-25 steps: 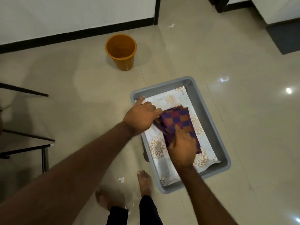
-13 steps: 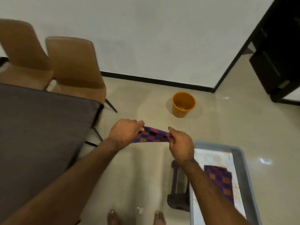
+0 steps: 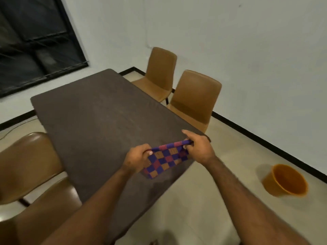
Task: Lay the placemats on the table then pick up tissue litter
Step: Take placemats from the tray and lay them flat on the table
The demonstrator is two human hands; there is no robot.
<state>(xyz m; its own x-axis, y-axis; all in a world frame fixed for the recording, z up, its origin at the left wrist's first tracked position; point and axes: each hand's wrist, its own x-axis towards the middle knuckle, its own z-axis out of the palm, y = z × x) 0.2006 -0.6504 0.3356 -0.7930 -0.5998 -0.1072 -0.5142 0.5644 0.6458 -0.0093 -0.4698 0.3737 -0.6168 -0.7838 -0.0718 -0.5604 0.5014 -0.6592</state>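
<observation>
As left hand (image 3: pixel 136 159), right hand (image 3: pixel 199 147) pinch, placemat (image 3: pixel 165 162) hangs.

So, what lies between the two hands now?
The checked placemat: the left hand and the right hand each grip one end of it, above the table. The head view shows this.

The chair (image 3: pixel 26 165) at the near side and the window (image 3: pixel 35 41) are cut by the picture's edge; the orange bucket (image 3: pixel 286 181) is blurred; the left hand (image 3: pixel 137 159) and the right hand (image 3: pixel 200 147) cover the upper corners of the placemat (image 3: pixel 166 160).
</observation>
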